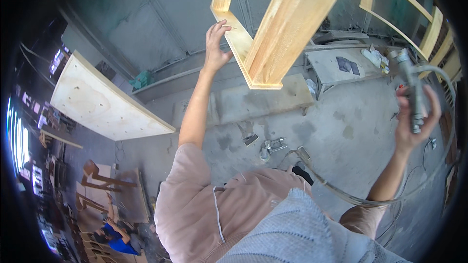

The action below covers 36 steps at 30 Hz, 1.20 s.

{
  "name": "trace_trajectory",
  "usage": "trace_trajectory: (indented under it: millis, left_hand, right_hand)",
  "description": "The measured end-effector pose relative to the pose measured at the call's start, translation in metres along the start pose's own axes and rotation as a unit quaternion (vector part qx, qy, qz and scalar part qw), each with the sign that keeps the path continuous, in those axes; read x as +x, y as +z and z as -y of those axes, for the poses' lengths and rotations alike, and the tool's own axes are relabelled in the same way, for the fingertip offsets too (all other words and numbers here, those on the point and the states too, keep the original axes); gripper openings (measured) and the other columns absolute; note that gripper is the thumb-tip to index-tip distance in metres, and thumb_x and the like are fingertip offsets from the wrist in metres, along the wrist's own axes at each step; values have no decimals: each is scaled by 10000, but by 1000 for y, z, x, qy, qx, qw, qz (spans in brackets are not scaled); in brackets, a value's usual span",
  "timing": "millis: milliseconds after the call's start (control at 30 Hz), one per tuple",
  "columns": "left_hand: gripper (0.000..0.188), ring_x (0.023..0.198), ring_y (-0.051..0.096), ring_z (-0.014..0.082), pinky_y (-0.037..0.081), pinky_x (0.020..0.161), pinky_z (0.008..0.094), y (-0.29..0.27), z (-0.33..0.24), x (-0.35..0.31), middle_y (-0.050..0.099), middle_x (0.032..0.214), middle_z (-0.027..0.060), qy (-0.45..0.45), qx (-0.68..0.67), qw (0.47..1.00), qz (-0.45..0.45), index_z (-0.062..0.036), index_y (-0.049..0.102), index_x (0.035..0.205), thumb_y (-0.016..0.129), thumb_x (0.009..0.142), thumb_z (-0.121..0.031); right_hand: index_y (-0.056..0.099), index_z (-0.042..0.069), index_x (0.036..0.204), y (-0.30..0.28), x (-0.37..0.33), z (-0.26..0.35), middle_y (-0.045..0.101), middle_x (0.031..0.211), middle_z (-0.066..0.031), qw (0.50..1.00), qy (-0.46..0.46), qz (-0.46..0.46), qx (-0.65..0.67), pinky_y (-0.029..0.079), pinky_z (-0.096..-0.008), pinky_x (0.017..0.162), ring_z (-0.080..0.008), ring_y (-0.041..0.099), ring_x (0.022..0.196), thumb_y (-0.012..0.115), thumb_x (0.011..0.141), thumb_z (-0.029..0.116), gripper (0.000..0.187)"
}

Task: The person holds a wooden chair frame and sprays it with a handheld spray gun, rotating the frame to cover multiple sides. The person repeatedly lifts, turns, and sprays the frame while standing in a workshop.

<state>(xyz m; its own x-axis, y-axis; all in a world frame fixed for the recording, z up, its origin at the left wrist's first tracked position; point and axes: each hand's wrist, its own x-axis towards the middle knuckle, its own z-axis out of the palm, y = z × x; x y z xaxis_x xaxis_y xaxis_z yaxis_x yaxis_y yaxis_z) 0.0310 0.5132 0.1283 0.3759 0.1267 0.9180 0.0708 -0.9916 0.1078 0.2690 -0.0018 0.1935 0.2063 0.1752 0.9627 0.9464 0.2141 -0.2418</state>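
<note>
A pale, unfinished wooden frame [287,24] with a broad post and a flat bottom rail hangs into view from the top. Against the left edge of that rail is my left hand [217,46], fingertips touching the wood and thumb spread apart. On the right, my right hand [414,122] is closed around a grey metal spray gun [415,95], held upright and slightly blurred. A translucent hose [451,97] runs from the gun's upper part, loops round my right forearm and trails across the floor.
A curved pale wooden panel [100,100] stands at left. Another wooden frame [395,24] is at upper right. A low bench [263,100] and a table [336,70] stand ahead. A second gun [270,148] lies on the floor. At lower left, a person in blue [119,238] works among furniture.
</note>
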Motion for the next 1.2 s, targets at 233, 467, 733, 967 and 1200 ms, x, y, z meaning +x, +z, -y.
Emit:
trace_trajectory:
  millis: [233, 467, 733, 967, 1200]
  left_hand:
    - [759, 1427, 463, 397, 419, 1166, 496, -32, -56, -7, 545, 1537, 91, -20, -23, 999, 31, -157, 594, 1356, 899, 664, -84]
    - [722, 1435, 468, 392, 425, 1162, 491, -46, -82, -9, 528, 1555, 120, -27, -38, 998, 32, -148, 587, 1352, 893, 701, -97]
    - [802, 1388, 482, 427, 422, 1139, 499, 38, -70, -16, 508, 1506, 197, -103, -70, 975, -185, -134, 557, 1359, 969, 672, -148]
    - [896, 1425, 458, 376, 455, 1154, 505, 101, -102, -20, 265, 1654, 206, -267, -441, 808, -287, -277, 398, 1567, 881, 825, -141]
    - [949, 1436, 457, 453, 384, 1236, 546, 137, -51, 33, 435, 1519, 336, -308, -887, 339, -56, 121, 386, 1460, 705, 933, -600]
  right_hand:
    - [477, -14, 1284, 115, -28, -53, 696, 1064, -161, 968, 96, 77, 219, 608, -307, 795, -207, 750, 938, 791, 898, -67, 501]
    - [507, -28, 1301, 160, 21, -65, 733, 1086, -166, 988, -49, 95, 113, 565, -262, 796, -163, 736, 952, 797, 905, -37, 491]
    - [534, -28, 1296, 124, 15, -69, 778, 977, -141, 981, 70, 134, 122, 569, -265, 809, -161, 743, 897, 829, 893, 0, 500]
    - [543, -17, 1332, 12, 25, -66, 755, 993, -85, 990, 123, 31, -60, 560, -247, 807, -145, 730, 903, 818, 929, 68, 495]
    - [585, 14, 1369, -91, 75, 9, 703, 919, -33, 977, 129, 10, -169, 513, -234, 676, -87, 655, 765, 783, 973, 170, 470]
